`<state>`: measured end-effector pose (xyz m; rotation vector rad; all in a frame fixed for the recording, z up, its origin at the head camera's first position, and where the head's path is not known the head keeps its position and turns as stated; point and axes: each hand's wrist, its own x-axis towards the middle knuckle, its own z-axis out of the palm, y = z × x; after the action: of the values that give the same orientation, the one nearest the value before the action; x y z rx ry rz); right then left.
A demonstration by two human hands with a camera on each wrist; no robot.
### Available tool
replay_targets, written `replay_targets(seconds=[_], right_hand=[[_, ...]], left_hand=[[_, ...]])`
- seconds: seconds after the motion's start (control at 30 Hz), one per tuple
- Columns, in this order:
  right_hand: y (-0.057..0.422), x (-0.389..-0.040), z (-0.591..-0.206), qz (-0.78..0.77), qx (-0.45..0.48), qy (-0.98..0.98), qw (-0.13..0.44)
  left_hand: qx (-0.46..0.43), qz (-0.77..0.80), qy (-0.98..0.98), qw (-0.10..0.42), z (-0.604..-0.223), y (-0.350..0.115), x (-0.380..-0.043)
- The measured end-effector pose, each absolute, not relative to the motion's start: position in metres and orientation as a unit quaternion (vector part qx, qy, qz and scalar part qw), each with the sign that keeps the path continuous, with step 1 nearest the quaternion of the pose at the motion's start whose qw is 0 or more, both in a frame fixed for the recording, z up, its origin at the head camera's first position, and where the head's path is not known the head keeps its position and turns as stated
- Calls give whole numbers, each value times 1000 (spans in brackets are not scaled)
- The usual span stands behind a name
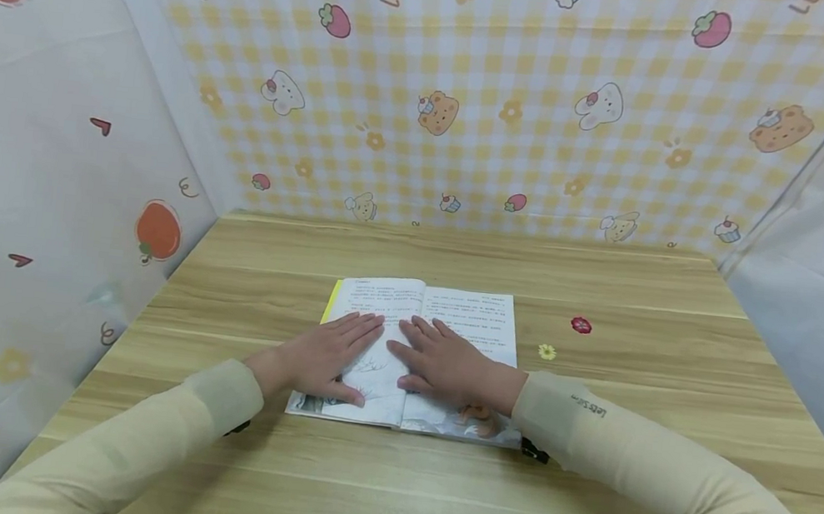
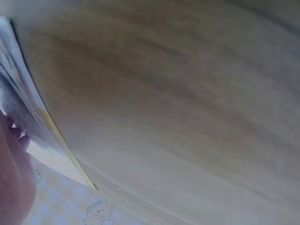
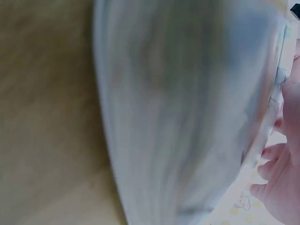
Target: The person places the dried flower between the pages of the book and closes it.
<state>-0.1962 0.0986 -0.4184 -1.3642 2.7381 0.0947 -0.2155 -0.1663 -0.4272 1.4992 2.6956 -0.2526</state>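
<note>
An open book [image 1: 469,317] lies on the wooden table, with printed text above and pictures along the bottom of its pages. My left hand [image 1: 330,355] rests flat on the left page, fingers straight and pointing toward the spine. On the right side, my right hand [image 1: 449,364] lies across the page near the spine, its fingers extended and spread. In the left wrist view the book's yellow-edged side [image 2: 63,143] shows beside the hand. The right wrist view has the blurred page edges [image 3: 154,122] up close, with the right hand [image 3: 286,159] at the far right.
Right of the book, a red flower-shaped piece [image 1: 581,325] and a yellow flower-shaped piece [image 1: 547,352] lie on the wooden table [image 1: 387,497]. Behind the table hangs a yellow checked cloth [image 1: 483,156]. Pale patterned sheeting [image 1: 67,170] stands at the left.
</note>
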Motion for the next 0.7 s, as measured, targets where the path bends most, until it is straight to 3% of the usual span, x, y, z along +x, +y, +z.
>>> replay_targets(seconds=[0.3, 0.57, 0.7], right_hand=[[125, -202, -404, -18, -461, 887, -24], [169, -210, -405, -140, -493, 845, -152], [195, -212, -408, -141, -472, 855, -164]], left_hand=[[493, -76, 866, 16, -427, -171, -216], [503, -73, 861, 5, -430, -174, -216], [505, -74, 860, 3, -431, -175, -217]])
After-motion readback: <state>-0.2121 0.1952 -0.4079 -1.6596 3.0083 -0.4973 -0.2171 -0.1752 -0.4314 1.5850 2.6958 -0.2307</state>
